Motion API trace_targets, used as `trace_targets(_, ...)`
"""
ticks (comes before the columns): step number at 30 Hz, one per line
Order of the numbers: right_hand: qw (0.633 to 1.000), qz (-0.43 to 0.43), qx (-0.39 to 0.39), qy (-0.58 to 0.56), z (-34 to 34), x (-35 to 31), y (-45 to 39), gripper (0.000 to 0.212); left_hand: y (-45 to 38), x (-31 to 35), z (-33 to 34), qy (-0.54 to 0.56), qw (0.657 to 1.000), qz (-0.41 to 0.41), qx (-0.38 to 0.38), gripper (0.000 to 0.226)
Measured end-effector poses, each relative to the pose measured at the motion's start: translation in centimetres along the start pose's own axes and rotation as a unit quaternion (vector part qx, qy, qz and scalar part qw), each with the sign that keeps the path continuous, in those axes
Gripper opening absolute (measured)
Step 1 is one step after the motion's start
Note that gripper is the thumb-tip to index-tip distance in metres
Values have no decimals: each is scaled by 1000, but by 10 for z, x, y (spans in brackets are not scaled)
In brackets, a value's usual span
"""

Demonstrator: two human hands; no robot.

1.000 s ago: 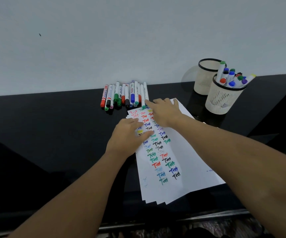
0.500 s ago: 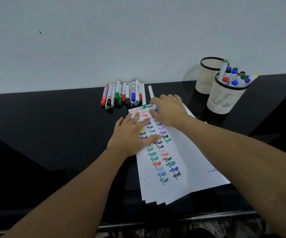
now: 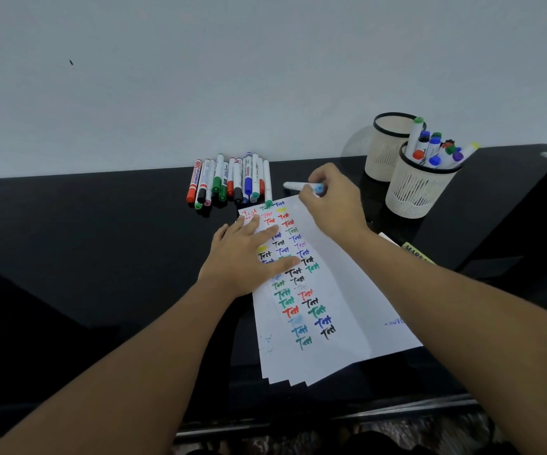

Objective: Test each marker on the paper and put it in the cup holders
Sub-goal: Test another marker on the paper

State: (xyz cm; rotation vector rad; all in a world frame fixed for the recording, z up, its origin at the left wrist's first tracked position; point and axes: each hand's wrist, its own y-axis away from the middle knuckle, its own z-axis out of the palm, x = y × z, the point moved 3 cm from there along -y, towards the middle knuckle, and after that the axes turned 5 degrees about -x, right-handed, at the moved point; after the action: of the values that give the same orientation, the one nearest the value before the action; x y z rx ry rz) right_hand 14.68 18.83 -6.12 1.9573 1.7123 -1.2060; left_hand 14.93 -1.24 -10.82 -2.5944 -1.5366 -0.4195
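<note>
Hands: two. Left hand [image 3: 247, 257], one, flat. Right hand [image 3: 334, 200], one, pinching.

Markers, in right fingers [image 3: 311, 192]: one, white marker with light-blue cap [image 3: 301, 186].

Markers, loose row [image 3: 229, 182] beyond the left fingertips [image 3: 255, 221]: about twelve; exact count unclear where the barrels overlap.

Cup holders, mesh, right of the right fingers: two. Near cup [image 3: 420, 192] holds about eight markers, count uncertain. Far cup [image 3: 385, 149]: contents cannot be seen.

Paper sheets [image 3: 341, 290], fanned stack under the left fingers: about five edges showing at the near end.

Yellow-labelled item [image 3: 416, 252] beside the right wrist: one, partly hidden.
</note>
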Motion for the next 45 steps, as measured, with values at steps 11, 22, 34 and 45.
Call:
trace_targets(11, 993, -116, -10, -33, -40, -25, 37, 25, 15, 2, -7, 105, 984, 39, 139, 72)
trace_targets(22, 918, -131, -292, 236, -18, -21, 74, 31, 60, 2, -22, 106, 970, 113, 186, 62)
trace_targets(34, 883, -183, -280, 329, -11, -37, 91, 45, 74, 21, -29, 155, 968, 95, 175, 28)
trace_targets(45, 963, -32, -234, 128, -33, -15, 94, 35, 62, -17, -4, 94, 992, 9, 82, 45)
